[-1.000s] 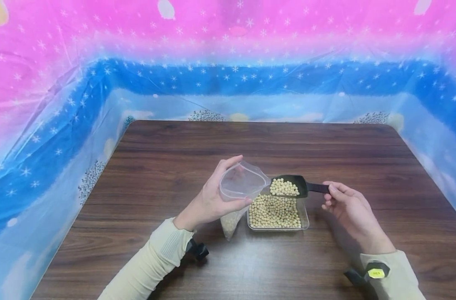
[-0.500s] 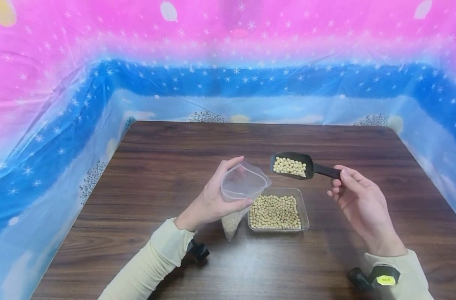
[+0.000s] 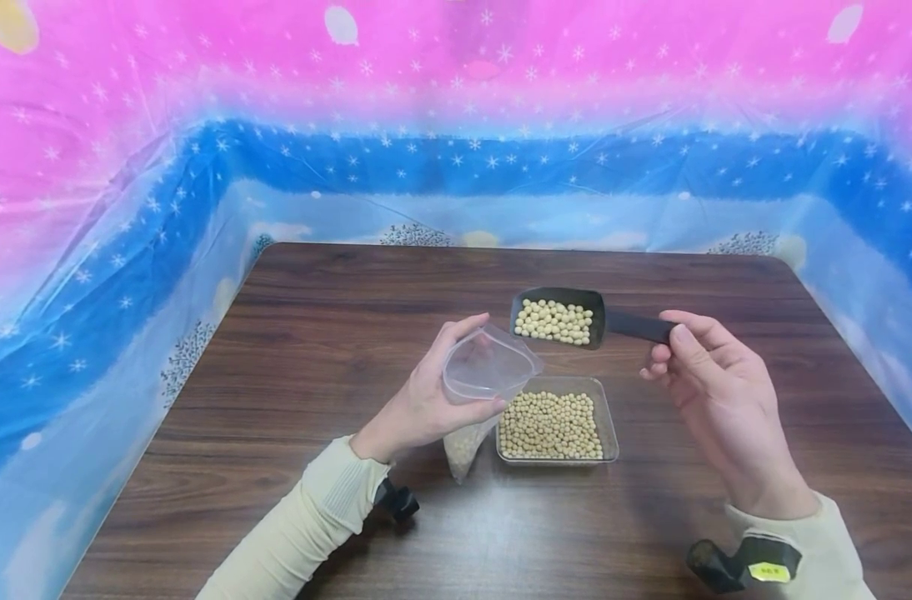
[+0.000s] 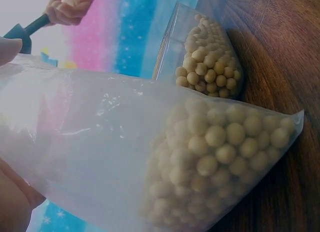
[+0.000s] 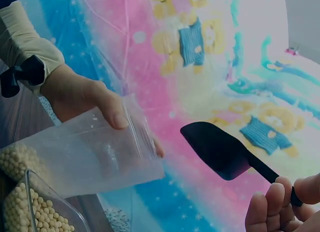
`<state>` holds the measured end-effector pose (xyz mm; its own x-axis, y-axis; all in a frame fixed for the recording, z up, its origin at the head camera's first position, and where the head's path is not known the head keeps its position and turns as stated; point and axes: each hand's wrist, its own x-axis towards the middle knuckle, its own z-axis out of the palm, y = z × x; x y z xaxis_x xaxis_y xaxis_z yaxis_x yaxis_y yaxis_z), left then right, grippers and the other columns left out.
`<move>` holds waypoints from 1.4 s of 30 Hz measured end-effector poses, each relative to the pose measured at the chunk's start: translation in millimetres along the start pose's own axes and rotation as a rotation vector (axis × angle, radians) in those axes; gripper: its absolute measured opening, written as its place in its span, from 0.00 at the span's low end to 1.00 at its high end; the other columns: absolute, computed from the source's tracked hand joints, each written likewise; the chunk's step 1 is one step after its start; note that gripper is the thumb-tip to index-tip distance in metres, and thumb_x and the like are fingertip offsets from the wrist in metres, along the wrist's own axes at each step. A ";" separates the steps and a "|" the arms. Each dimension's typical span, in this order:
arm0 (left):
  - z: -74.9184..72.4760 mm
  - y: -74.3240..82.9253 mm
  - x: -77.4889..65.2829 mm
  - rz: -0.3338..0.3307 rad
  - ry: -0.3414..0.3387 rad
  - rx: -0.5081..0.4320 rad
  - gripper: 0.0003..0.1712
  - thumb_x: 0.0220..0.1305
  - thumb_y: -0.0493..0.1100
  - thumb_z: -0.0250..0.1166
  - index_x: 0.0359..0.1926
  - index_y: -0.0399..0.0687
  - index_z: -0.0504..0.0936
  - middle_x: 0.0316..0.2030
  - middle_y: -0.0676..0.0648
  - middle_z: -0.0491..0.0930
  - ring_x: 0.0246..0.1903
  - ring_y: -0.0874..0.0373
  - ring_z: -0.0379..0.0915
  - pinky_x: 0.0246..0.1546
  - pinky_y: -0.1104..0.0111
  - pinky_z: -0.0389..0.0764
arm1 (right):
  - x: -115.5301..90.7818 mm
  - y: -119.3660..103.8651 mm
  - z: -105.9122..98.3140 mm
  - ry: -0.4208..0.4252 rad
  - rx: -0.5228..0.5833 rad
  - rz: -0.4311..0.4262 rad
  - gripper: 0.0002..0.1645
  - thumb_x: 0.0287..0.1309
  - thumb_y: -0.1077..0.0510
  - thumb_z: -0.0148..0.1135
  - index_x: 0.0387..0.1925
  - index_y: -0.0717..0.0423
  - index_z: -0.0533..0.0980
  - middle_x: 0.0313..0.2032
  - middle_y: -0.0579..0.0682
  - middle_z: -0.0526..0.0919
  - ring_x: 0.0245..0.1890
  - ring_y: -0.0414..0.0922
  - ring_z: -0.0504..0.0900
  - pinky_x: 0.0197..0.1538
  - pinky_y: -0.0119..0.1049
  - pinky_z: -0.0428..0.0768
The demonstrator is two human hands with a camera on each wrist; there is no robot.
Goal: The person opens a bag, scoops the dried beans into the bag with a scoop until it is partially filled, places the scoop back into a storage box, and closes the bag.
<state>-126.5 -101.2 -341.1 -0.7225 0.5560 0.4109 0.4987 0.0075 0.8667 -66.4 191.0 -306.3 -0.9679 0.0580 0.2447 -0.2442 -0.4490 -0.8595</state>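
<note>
Your left hand (image 3: 418, 404) curls round the soft, see-through bag (image 3: 489, 367) near its open top, beside the box (image 3: 608, 421). Your right hand (image 3: 726, 400) pinches the end of the black scoop (image 3: 598, 321), near the bag's mouth. The scoop looks stiff and light, so its handle is best to hold. The bag looks floppy, maybe slippery. Round beans (image 3: 553, 321) in the scoop could roll out if it tips.

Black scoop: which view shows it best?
The head view, which looks into the black scoop, showing beans inside. The right wrist view shows its dark shape, no beans visible; the left wrist view, only part, cut by the frame.
</note>
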 end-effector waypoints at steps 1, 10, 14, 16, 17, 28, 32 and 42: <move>0.1 -0.3 -0.1 -0.002 -0.001 -0.002 0.49 0.50 0.30 0.72 0.71 0.39 0.56 0.55 0.35 0.66 0.54 0.38 0.67 0.48 0.54 0.82 | -0.7 0.4 2.0 0.002 -0.011 -0.009 0.14 0.70 0.67 0.48 0.54 0.69 0.72 0.30 0.53 0.81 0.32 0.44 0.80 0.40 0.35 0.83; 0.5 0.4 0.4 0.014 0.005 0.020 0.49 0.49 0.30 0.73 0.70 0.35 0.56 0.54 0.37 0.66 0.54 0.41 0.67 0.47 0.61 0.83 | -5.2 5.9 12.3 -0.013 -0.091 -0.077 0.15 0.68 0.70 0.49 0.54 0.72 0.71 0.32 0.54 0.81 0.33 0.44 0.82 0.41 0.35 0.84; 0.6 1.6 0.6 0.000 0.004 0.017 0.49 0.50 0.30 0.73 0.70 0.36 0.56 0.54 0.37 0.66 0.53 0.41 0.68 0.46 0.62 0.83 | -5.8 6.9 14.1 -0.020 -0.095 -0.105 0.15 0.68 0.72 0.48 0.53 0.72 0.71 0.33 0.55 0.81 0.33 0.45 0.82 0.41 0.35 0.84; 0.8 1.3 0.8 -0.002 0.004 0.011 0.49 0.50 0.30 0.73 0.70 0.36 0.56 0.55 0.37 0.66 0.53 0.40 0.68 0.46 0.61 0.83 | -6.1 7.1 15.0 -0.020 -0.101 -0.115 0.15 0.68 0.72 0.48 0.53 0.72 0.71 0.33 0.55 0.81 0.33 0.45 0.82 0.41 0.35 0.84; 0.9 0.5 0.9 -0.003 0.007 0.012 0.49 0.49 0.30 0.73 0.70 0.36 0.56 0.55 0.37 0.66 0.53 0.40 0.68 0.46 0.62 0.83 | -6.3 7.3 15.3 -0.022 -0.102 -0.122 0.15 0.68 0.72 0.48 0.53 0.72 0.71 0.33 0.55 0.81 0.33 0.45 0.82 0.41 0.35 0.84; 1.0 -32.0 0.3 0.031 0.013 0.035 0.53 0.50 0.38 0.76 0.72 0.55 0.56 0.57 0.49 0.66 0.54 0.51 0.68 0.45 0.64 0.83 | -9.3 6.8 20.5 0.006 -0.259 -0.199 0.15 0.66 0.72 0.52 0.53 0.74 0.72 0.32 0.56 0.82 0.32 0.45 0.82 0.42 0.34 0.84; 1.3 -27.2 0.4 0.003 0.015 0.035 0.52 0.50 0.36 0.76 0.72 0.52 0.56 0.59 0.48 0.65 0.56 0.50 0.67 0.46 0.63 0.83 | -10.5 4.6 22.3 0.032 -0.361 -0.228 0.15 0.65 0.71 0.54 0.52 0.73 0.73 0.29 0.54 0.83 0.31 0.44 0.83 0.42 0.33 0.84; 0.0 1.4 -0.3 -0.014 0.005 0.055 0.50 0.50 0.33 0.73 0.70 0.38 0.56 0.58 0.40 0.65 0.55 0.44 0.68 0.50 0.60 0.81 | -13.8 3.2 25.8 0.099 -0.534 -0.278 0.14 0.63 0.72 0.57 0.50 0.75 0.74 0.27 0.52 0.84 0.30 0.43 0.84 0.43 0.32 0.83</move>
<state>-125.6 -101.4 -340.0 -0.7315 0.5517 0.4006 0.5144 0.0610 0.8554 -52.3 165.8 -300.8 -0.8583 0.2034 0.4711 -0.4598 0.1027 -0.8821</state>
